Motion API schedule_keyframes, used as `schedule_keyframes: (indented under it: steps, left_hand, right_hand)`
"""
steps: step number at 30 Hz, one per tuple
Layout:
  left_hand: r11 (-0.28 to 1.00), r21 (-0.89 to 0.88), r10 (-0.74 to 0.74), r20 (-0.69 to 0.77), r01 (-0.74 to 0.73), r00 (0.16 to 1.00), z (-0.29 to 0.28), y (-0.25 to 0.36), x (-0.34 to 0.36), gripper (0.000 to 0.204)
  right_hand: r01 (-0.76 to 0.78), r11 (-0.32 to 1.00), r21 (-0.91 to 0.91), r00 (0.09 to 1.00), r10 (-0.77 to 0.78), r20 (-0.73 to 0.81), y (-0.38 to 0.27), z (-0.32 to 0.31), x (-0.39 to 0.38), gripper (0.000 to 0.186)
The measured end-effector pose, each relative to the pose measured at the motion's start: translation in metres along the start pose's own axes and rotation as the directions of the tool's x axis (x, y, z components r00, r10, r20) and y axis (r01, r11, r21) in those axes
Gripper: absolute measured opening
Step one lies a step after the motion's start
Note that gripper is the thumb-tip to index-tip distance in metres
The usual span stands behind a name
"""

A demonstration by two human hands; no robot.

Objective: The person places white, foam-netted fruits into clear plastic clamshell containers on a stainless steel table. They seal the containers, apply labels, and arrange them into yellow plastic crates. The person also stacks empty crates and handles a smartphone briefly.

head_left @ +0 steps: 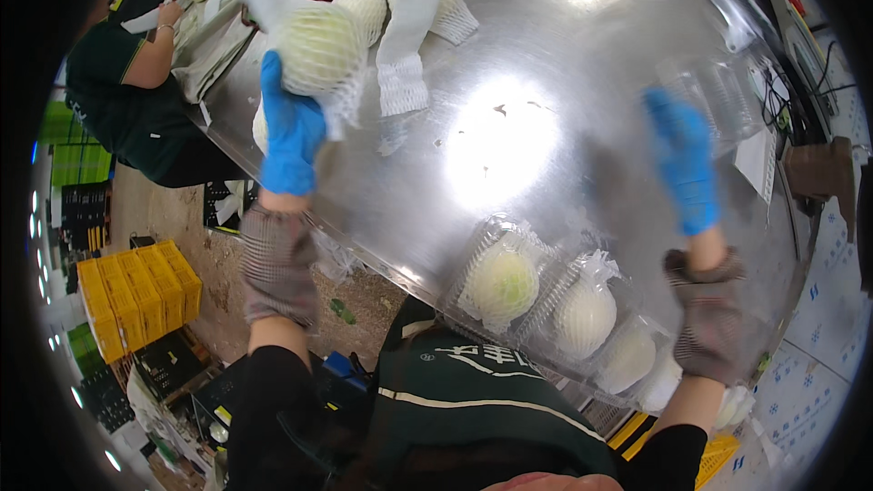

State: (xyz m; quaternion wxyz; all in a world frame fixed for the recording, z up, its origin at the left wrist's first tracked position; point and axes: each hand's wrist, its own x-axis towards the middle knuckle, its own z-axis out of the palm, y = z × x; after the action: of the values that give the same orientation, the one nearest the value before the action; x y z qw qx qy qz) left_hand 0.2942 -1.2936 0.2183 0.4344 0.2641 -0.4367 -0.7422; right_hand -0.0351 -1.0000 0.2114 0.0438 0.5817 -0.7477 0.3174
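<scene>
My left hand (293, 141), in a blue glove, grips a large pale green round fruit or vegetable (320, 47) sleeved in a white foam net. It is raised over the left part of the steel table (564, 64), its outline slightly smeared. My gloved right hand (684, 164) is blurred by motion at the right side, close to clear plastic containers (714, 100); its fingers are too smeared to read. Along the near edge stands a row of clear clamshell packs, each with a netted pale round item, such as this greenish one (506, 285) and this whiter one (585, 318).
More foam-netted items (364, 9) and a loose foam net (400, 64) lie at the far left. A knife-like tool (727, 23) and black cables (773, 95) are at the far right. A co-worker (136, 95) stands left. Yellow crates (141, 295) sit on the floor.
</scene>
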Motion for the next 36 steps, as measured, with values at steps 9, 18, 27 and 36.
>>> schedule_keyframes:
  steps: [9,18,27,36]
  left_hand:
    - [0.477,0.794,0.065,0.396,-0.377,0.916,0.096,-0.136,-0.07,0.097]
    - [0.166,0.936,0.197,0.277,-0.31,0.941,0.091,-0.175,-0.031,0.085]
    - [0.863,0.501,-0.165,0.405,-0.067,0.899,0.052,-0.105,-0.042,0.046]
    - [0.747,0.276,-0.629,0.0,0.605,0.777,0.011,-0.108,-0.111,0.024]
  right_hand:
    - [0.255,0.966,0.031,0.897,-0.248,0.367,-0.071,0.086,-0.055,0.013]
    - [-0.213,0.975,0.058,0.977,0.214,-0.02,-0.058,0.056,-0.054,0.038]
    - [-0.378,-0.637,0.672,0.533,0.444,0.72,-0.068,0.053,-0.055,0.034]
    - [-0.81,-0.116,0.575,0.411,0.587,0.698,-0.08,0.073,-0.068,0.02]
